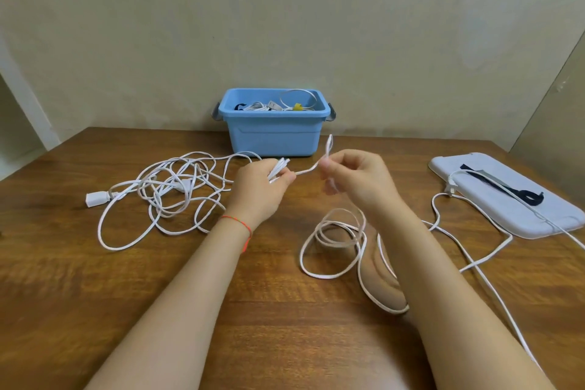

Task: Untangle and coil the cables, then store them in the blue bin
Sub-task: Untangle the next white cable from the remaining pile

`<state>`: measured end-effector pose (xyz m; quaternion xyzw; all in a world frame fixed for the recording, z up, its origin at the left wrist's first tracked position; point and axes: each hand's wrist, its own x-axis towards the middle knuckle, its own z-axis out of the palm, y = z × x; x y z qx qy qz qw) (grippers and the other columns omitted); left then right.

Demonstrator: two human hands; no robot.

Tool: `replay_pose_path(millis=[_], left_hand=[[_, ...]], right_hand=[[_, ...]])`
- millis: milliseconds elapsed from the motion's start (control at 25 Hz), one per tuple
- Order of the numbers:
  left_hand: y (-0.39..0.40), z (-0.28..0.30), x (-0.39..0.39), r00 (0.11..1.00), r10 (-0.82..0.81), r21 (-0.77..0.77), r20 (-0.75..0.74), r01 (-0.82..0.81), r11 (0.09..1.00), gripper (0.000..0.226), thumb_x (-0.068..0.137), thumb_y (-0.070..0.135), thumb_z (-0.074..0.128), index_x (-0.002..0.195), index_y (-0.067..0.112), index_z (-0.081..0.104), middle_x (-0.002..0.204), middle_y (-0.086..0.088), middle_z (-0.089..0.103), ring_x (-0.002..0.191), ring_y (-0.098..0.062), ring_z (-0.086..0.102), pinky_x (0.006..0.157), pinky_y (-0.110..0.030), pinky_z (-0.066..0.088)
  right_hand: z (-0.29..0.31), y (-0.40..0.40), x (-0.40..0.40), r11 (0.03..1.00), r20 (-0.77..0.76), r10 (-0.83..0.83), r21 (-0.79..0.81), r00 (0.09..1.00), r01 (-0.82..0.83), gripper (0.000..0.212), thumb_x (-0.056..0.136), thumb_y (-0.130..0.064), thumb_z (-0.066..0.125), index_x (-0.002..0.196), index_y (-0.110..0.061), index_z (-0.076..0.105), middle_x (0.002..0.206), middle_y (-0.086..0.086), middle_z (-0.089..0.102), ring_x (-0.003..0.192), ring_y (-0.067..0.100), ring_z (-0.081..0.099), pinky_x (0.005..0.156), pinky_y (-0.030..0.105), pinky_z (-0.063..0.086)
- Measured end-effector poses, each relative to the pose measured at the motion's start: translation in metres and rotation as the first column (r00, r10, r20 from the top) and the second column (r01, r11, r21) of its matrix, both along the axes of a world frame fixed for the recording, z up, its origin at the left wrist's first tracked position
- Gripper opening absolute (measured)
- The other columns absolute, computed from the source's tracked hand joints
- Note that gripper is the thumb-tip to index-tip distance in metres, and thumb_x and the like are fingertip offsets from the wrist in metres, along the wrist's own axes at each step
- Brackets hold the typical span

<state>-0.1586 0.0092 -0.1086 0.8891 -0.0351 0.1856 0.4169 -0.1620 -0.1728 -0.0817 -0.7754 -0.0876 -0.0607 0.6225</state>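
Note:
My left hand (261, 187) grips a small bundle of folded white cable (278, 169) above the table's middle. My right hand (354, 177) pinches the same white cable a short way along, with a loop of it (329, 146) sticking up past my fingers. More of this cable hangs down into loose loops (335, 241) on the table under my right forearm. A tangled white extension cable (164, 196) with a socket end (93, 199) lies at the left. The blue bin (273, 133) stands at the back centre with several coiled cables inside.
The bin's pale lid (519, 199) lies flat at the right, with black straps (512, 190) and a white cable with a plug (451, 187) across it. That cable trails toward the table's front right. A wall stands behind the wooden table (95, 279).

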Motion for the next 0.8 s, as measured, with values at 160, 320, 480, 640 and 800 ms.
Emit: replay_pose_path(millis=[160, 320, 480, 640, 800], left_hand=[[0.011, 0.009, -0.003, 0.973, -0.200, 0.075, -0.116, 0.210, 0.975, 0.013, 0.091, 0.028, 0.070, 0.084, 0.017, 0.075, 0.078, 0.002, 0.068, 0.075, -0.012, 0.061, 0.069, -0.029, 0.046], [0.024, 0.015, -0.010, 0.747, -0.633, -0.444, -0.202, 0.507, 0.739, 0.017, 0.091, 0.028, 0.070, 0.086, 0.013, 0.074, 0.057, -0.004, 0.050, 0.048, -0.014, 0.043, 0.047, -0.028, 0.033], [0.022, 0.012, -0.007, 0.619, -0.785, -0.827, -0.006, 0.439, 0.352, 0.024, 0.091, 0.037, 0.066, 0.082, 0.015, 0.068, 0.048, 0.010, 0.029, 0.036, -0.002, 0.024, 0.041, -0.022, 0.013], [0.009, 0.005, 0.001, 0.798, -0.541, -0.845, -0.267, 0.076, 0.530, 0.032, 0.103, 0.036, 0.048, 0.078, 0.016, 0.050, 0.050, 0.007, 0.024, 0.035, -0.005, 0.020, 0.037, -0.020, 0.014], [0.003, 0.005, 0.000, 0.773, -0.539, -0.870, -0.334, -0.034, 0.492, 0.042, 0.104, 0.039, 0.046, 0.067, 0.020, 0.039, 0.047, 0.007, 0.024, 0.033, -0.006, 0.019, 0.035, -0.019, 0.014]], right_hand=[[-0.005, -0.033, 0.020, 0.764, 0.248, -0.343, -0.487, 0.906, 0.423, 0.023, 0.099, -0.016, 0.052, 0.091, -0.013, 0.073, 0.083, 0.002, 0.068, 0.079, 0.018, 0.059, 0.066, 0.027, 0.038], [-0.004, -0.051, 0.024, 0.627, -0.047, -0.159, -0.777, 0.986, 0.064, 0.025, 0.100, -0.021, 0.050, 0.085, -0.026, 0.070, 0.088, -0.002, 0.063, 0.084, 0.020, 0.058, 0.070, 0.031, 0.042], [-0.008, -0.032, 0.016, 0.549, -0.271, 0.106, -0.786, 0.957, -0.283, 0.021, 0.100, -0.030, 0.054, 0.107, -0.027, 0.073, 0.088, -0.011, 0.060, 0.087, 0.011, 0.057, 0.078, 0.027, 0.042], [-0.009, -0.003, 0.008, 0.790, 0.195, 0.057, -0.608, 0.979, 0.075, 0.026, 0.098, -0.013, 0.048, 0.105, -0.021, 0.072, 0.104, -0.004, 0.064, 0.099, 0.012, 0.057, 0.082, 0.023, 0.039], [-0.005, 0.020, -0.008, 0.877, 0.172, 0.097, -0.480, 0.980, -0.002, 0.011, 0.095, -0.029, 0.062, 0.089, -0.020, 0.065, 0.081, -0.008, 0.065, 0.072, 0.003, 0.058, 0.065, 0.020, 0.042]])
